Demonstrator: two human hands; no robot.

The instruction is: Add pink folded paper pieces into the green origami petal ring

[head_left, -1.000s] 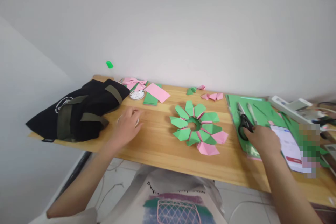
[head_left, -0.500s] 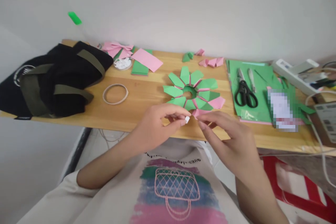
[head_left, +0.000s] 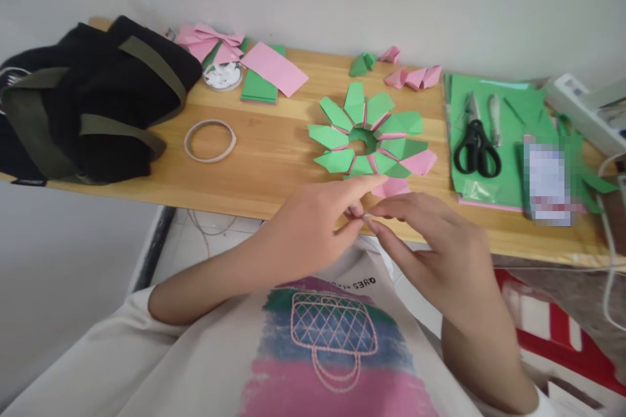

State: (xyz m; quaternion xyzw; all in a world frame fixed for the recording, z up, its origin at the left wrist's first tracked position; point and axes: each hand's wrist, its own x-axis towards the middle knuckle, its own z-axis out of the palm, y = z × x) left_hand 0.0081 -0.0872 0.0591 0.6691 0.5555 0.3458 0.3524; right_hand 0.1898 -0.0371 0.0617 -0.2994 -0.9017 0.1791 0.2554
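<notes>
Close to the table's front edge, my left hand and my right hand meet at the fingertips. Between them is a small white piece, mostly covered by the fingers; both thumbs and fingertips pinch at it. My left index finger stretches out over the near side of a ring-shaped paper flower. The flower has green folded petals around an open centre, with pink folded paper showing at its near and right sides. It lies flat on the wooden table.
At left are a black bag and a tape roll. Behind lie a dish of white bits, pink paper and folded pink pieces. On the right, scissors and a cutter rest on green sheets, beside a phone.
My hands have come together, the right fingertips now closing on the white piece the left hand held. My left index finger has stretched out. The whole view has shifted.
</notes>
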